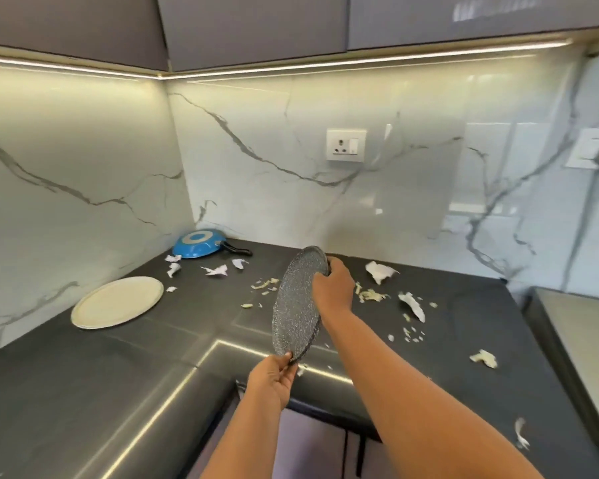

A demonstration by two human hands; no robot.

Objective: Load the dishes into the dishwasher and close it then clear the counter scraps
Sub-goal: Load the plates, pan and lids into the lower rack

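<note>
A dark speckled plate (296,305) is held tilted on edge above the black counter (153,357). My left hand (272,380) pinches its near rim from below. My right hand (332,285) grips its far upper rim. A cream plate (117,302) lies flat at the counter's left. A blue frying pan (198,244) with a black handle sits upside down in the back corner. Torn paper bits (217,270) and pale vegetable scraps (370,294) are scattered over the counter. No dishwasher is in view.
Marble-look walls close the counter at the back and left, with a wall socket (346,145) above. Dark cabinets hang overhead. A crumpled paper piece (379,271) and a scrap (484,358) lie to the right. Cabinet fronts (312,444) show below the counter edge.
</note>
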